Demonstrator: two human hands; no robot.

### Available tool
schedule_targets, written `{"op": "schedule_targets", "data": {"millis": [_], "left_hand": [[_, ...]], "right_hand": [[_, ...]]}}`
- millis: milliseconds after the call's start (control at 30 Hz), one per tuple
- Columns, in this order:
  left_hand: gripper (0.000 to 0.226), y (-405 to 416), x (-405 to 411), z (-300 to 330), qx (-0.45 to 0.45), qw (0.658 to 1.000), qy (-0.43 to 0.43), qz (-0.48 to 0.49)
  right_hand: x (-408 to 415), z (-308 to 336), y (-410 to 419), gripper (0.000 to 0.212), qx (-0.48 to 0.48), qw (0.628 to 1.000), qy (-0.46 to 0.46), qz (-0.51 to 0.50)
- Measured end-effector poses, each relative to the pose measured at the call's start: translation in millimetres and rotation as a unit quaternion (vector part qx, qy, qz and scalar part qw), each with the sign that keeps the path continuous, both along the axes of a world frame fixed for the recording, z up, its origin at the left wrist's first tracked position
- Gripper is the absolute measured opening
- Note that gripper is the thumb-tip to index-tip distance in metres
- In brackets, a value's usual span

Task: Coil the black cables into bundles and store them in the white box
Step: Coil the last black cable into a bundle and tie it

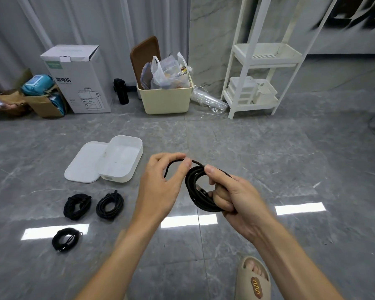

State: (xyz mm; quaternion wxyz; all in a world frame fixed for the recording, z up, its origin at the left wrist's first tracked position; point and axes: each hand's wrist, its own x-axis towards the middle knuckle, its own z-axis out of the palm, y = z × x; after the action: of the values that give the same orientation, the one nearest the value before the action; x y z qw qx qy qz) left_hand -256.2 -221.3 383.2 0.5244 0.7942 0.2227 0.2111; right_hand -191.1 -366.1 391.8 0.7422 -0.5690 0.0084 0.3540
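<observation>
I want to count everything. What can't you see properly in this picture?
Head view:
- Cable: part hidden inside the right hand; left hand covers its end.
- Box: near inside hidden by its wall.
- Carton small print: too small.
- Top right: blurred.

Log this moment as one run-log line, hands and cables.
left hand: pinches cable end | right hand: grips coiled cable | three bundles on floor | white box: open, empty

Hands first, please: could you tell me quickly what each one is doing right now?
Left hand: pinches the loose end of the black cable.
Right hand: grips the coiled part of it.
</observation>
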Motion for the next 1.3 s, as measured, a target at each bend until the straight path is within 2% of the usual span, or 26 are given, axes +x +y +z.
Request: {"op": "schedule_targets", "data": {"millis": [100, 300, 533, 900, 1033, 1200, 1300], "left_hand": [[0.030, -9, -5, -7, 0.037, 0.999, -0.006, 0.008], [0.057, -24, -13, -11, 0.013, 0.995, 0.071, -0.070], [0.038, -22, -10, -5, -0.093, 0.992, 0.048, -0.069], [0.023, -20, -7, 1, -0.205, 0.977, 0.058, -0.009], [0.027, -18, -8, 3, -0.266, 0.960, 0.087, -0.013], [0.053, -12, -7, 0, -0.302, 0.945, 0.125, -0.014], [0.059, -10, -6, -1, -0.317, 0.938, 0.134, -0.029]], "right_hand": [[0, -3, 2, 0.030, -0.009, 1.000, 0.005, -0.026], [0, -2, 3, 0.029, -0.014, 1.000, 0.009, -0.019], [0, -1, 2, 0.031, -0.007, 1.000, 0.016, 0.018], [3, -4, 1, 0.014, 0.032, 0.995, 0.067, 0.061], [5, -6, -2, 0.008, 0.002, 0.994, 0.065, 0.091], [7, -4, -5, 0.012, -0.020, 0.991, 0.055, 0.117], [7, -4, -6, 0.011, -0.034, 0.991, 0.038, 0.123]]}}
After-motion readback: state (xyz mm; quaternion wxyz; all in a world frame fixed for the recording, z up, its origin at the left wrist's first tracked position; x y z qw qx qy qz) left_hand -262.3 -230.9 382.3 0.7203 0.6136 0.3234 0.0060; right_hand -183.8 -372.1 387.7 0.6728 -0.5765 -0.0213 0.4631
